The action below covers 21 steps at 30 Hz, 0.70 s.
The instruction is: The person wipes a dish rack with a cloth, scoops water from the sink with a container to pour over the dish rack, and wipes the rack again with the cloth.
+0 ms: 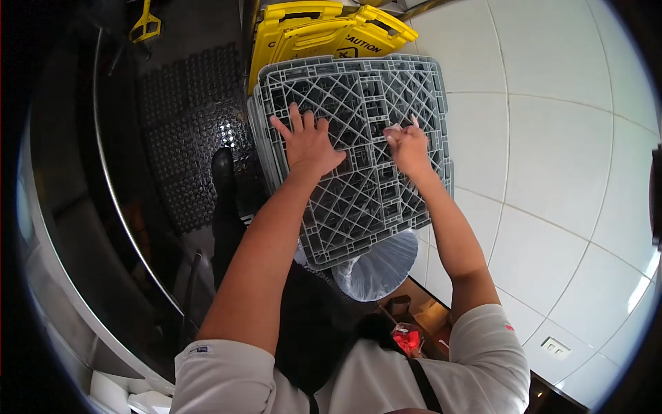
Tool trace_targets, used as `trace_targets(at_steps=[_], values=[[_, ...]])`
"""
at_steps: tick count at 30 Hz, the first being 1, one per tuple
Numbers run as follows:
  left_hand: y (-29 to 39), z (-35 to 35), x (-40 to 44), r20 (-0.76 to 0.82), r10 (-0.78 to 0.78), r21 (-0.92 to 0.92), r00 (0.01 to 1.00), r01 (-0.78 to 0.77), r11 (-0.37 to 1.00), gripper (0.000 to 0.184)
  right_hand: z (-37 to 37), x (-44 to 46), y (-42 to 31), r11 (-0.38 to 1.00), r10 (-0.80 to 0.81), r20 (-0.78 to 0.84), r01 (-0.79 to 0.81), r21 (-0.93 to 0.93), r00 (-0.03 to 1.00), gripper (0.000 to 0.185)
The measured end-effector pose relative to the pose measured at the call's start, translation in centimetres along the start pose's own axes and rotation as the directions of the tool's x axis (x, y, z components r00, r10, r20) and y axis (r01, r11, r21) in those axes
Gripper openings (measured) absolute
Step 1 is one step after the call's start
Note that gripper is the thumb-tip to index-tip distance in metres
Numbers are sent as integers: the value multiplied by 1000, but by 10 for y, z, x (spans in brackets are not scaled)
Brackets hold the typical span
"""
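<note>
A grey plastic crate (376,148) with a lattice surface fills the middle of the head view, with further grey edges stacked beneath it on the left. My left hand (309,143) is spread over the left half of the lattice, fingers apart, holding nothing. On the right half, my right hand (410,148) is closed, its fingers bent together over the bars. A small whitish bit shows at its fingertips, too small to name.
Yellow caution signs (324,31) lean behind the crate. White tiled wall (552,145) borders the right side. A bin with a clear plastic liner (379,269) stands in front, and black rubber matting (186,138) covers the floor at left. A metal rail (110,179) runs further left.
</note>
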<state>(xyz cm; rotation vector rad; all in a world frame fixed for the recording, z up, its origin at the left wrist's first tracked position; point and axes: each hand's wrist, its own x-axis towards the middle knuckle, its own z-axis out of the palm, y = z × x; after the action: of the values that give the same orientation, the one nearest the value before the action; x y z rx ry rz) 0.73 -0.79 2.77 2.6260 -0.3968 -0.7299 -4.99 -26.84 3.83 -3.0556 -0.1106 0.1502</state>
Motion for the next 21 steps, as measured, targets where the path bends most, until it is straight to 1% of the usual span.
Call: trace_targets(at_steps=[1, 2, 4, 5, 8, 9, 12, 13, 16, 17, 20, 21], values=[[0, 0, 0, 4, 2, -1, 1000, -2, 1000, 84, 1, 3, 8, 993, -87, -119, 96, 72, 989, 15], [0, 0, 1, 7, 2, 0, 1000, -2, 1000, 84, 1, 5, 16, 998, 3, -187, 10, 67, 982, 15], [1, 1, 0, 7, 0, 2, 1000, 0, 1000, 84, -15, 16, 15, 984, 177, -317, -160, 77, 932, 16], [1, 2, 0, 4, 0, 6, 1000, 0, 1000, 84, -17, 26, 14, 978, 207, -401, -177, 112, 893, 20], [2, 1, 0, -7, -3, 12, 1000, 3, 1000, 85, -5, 49, 17, 992, 52, -391, -3, 124, 919, 21], [2, 1, 0, -9, -3, 12, 1000, 3, 1000, 85, 3, 50, 17, 998, 2, -297, 16, 57, 955, 18], [2, 1, 2, 12, -9, 16, 1000, 9, 1000, 86, 5, 56, 22, 978, 204, -133, -198, 61, 970, 20], [2, 2, 2, 8, -8, 15, 1000, 8, 1000, 86, 0, 57, 22, 962, 229, -152, -200, 185, 962, 20], [4, -1, 2, 13, -10, 19, 1000, 10, 1000, 86, -16, 60, 21, 888, 266, -10, -241, 392, 964, 23], [5, -4, 2, 27, -16, 21, 999, 16, 1000, 86, -13, 61, 24, 949, 140, -103, -104, 296, 985, 14], [7, -3, 3, 22, -20, 28, 1000, 20, 999, 84, -12, 65, 18, 964, 127, -154, -86, 250, 980, 6], [8, -2, 2, 15, -20, 32, 1000, 20, 999, 84, -7, 68, 16, 949, 152, -256, -68, 309, 955, 6]])
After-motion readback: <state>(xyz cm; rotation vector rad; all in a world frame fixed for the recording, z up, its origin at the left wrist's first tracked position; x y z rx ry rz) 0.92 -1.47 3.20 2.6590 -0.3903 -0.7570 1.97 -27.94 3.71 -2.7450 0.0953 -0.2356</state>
